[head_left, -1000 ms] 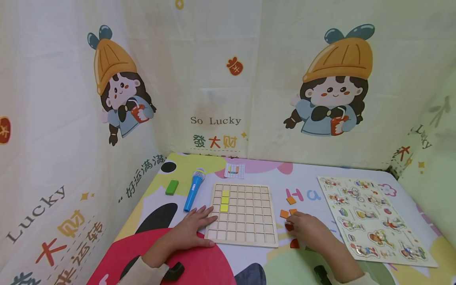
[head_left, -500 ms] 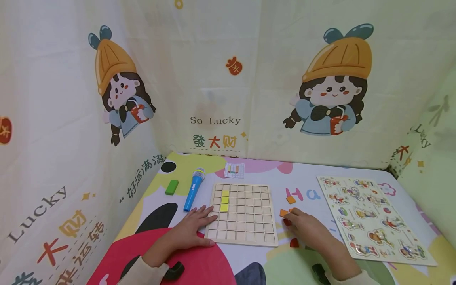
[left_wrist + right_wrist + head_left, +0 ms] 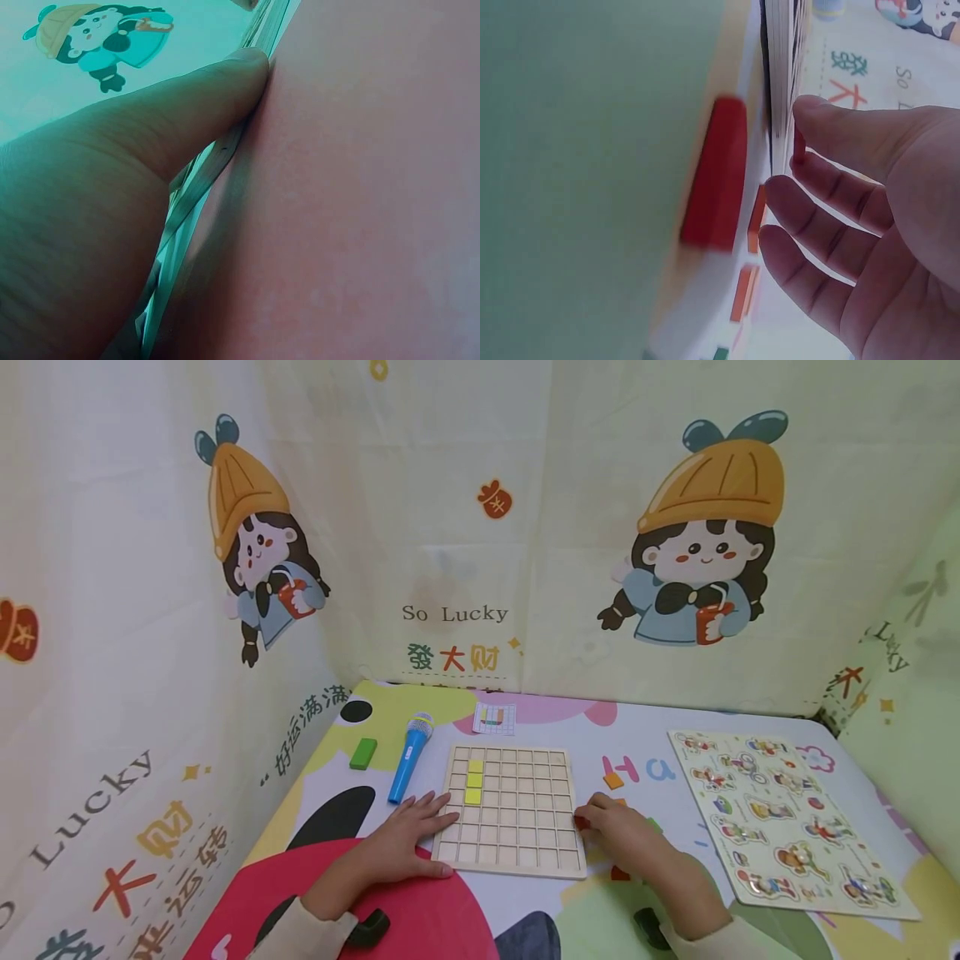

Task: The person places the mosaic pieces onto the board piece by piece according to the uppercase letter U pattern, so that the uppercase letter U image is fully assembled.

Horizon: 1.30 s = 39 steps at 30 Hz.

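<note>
A wooden grid board (image 3: 525,827) lies mid-table with several yellow square tiles (image 3: 473,781) in one column. My left hand (image 3: 405,839), fingers spread, rests on the board's left edge; its thumb (image 3: 202,105) lies along the near edge. At the opposite side, my right hand (image 3: 626,839) pinches a small red piece (image 3: 800,144) between thumb and index finger, close to the board's right edge. Below that hand another red piece (image 3: 716,180) lies on the table. Orange tiles (image 3: 613,781) sit just beyond it, partly hidden by the fingers.
A blue toy microphone (image 3: 408,760) and a green block (image 3: 363,753) lie left of the board. Behind it is a small pattern card (image 3: 493,719). A picture puzzle board (image 3: 783,827) covers the right side. A green piece (image 3: 654,824) shows behind the right hand.
My right hand has moved left from the orange tiles to the board's right edge, with a red piece in its fingers. The left hand has stayed in place.
</note>
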Motion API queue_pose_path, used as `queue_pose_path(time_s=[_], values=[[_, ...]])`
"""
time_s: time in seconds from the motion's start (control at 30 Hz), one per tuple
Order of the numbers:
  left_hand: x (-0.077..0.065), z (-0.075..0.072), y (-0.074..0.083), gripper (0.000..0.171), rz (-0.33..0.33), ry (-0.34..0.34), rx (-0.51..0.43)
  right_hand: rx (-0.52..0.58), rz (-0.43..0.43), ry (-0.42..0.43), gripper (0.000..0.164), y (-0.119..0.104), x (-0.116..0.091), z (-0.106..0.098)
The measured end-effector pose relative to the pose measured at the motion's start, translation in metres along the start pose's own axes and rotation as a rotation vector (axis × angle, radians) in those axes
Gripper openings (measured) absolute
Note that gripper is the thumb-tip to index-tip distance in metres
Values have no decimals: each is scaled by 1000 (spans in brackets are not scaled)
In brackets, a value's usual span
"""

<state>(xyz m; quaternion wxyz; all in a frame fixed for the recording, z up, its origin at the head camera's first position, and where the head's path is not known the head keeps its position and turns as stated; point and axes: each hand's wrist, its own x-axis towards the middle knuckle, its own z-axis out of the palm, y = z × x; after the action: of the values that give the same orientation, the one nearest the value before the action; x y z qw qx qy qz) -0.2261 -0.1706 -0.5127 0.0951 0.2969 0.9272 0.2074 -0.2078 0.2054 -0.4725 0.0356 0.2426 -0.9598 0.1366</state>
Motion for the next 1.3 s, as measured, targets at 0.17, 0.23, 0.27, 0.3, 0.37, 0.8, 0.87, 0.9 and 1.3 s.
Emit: queue_pose_path(time_s=[0.17,0.23,0.27,0.3,0.37,0.8,0.87,0.9,1.3], values=[[0,0,-1,89,0,6,6,27,-39,2,24,-4,7,5],[0,1,-2,89,7,10,7,39,-72,17,22,-4,9,7],[0,1,-2,89,12,11,2,42,-90,24,22,-5,10,8],[0,1,-2,89,18,13,2,44,-102,28,22,-6,11,8],[0,1,-2,88,28,17,-1,41,-116,30,23,-8,14,9],[0,1,-2,88,2,-5,11,-5,-101,42,18,-28,34,16],[0,1,-2,88,4,-5,3,8,-119,40,19,-31,37,18],[1,1,-2,88,3,-6,1,9,-128,39,19,-32,39,19],[0,1,-2,87,-1,-11,0,2,-128,-9,23,-54,60,28]])
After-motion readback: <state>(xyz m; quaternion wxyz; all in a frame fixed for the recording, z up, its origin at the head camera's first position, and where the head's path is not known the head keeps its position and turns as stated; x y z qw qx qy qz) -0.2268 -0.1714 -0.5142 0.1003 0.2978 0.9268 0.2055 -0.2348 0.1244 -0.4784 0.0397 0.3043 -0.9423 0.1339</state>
